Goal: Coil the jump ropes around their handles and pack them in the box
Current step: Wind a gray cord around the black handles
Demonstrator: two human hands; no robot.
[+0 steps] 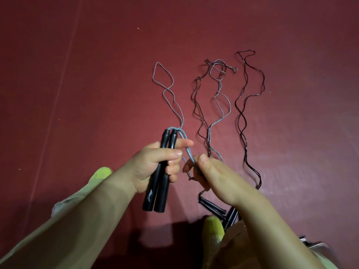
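**mat_guy:** Both hands up close. Left hand [155, 162] is wrapped tight round two black handles [158, 179] held side by side; right hand [209, 171] pinches their grey rope [187, 146] just beside them.

**ropefan:** And the others?

**mat_guy:** More black handles [213, 207] lie below the held pair, on the red floor [97, 74]. Beyond them, grey and dark ropes [250, 98] snake away. Can't spot the box.
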